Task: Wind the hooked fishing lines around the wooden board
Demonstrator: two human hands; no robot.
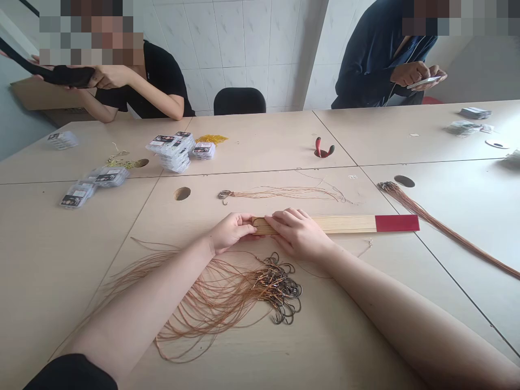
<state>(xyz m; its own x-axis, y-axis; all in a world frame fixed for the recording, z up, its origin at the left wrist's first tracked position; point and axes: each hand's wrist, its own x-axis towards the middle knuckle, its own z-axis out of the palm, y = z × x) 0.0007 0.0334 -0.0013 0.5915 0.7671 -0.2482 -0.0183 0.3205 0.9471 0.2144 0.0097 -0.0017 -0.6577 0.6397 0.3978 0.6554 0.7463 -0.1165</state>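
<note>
A long flat wooden strip [349, 223] with a red right end lies crosswise in front of me. My left hand [231, 232] is closed on its left end, thumb and fingers pinching the edge. Just right of that, my right hand [300, 233] grips the strip, fingers over the top and thumb below. Between the hands, a dark curved piece like a fish hook [257, 221] shows on the strip, partly covered by fingers. Nearer to me lies a heap of dark fish hooks [280, 290] tied to orange-brown lines [211, 298], some passing under my left forearm.
Beyond the strip lies a small bunch of hooked lines [280, 193]; another bundle [439, 227] is at right. Red-handled pliers [324, 149] stand in a table hole. Plastic packs [174, 149] are stacked at back left. Two people [162, 81] sit across the table.
</note>
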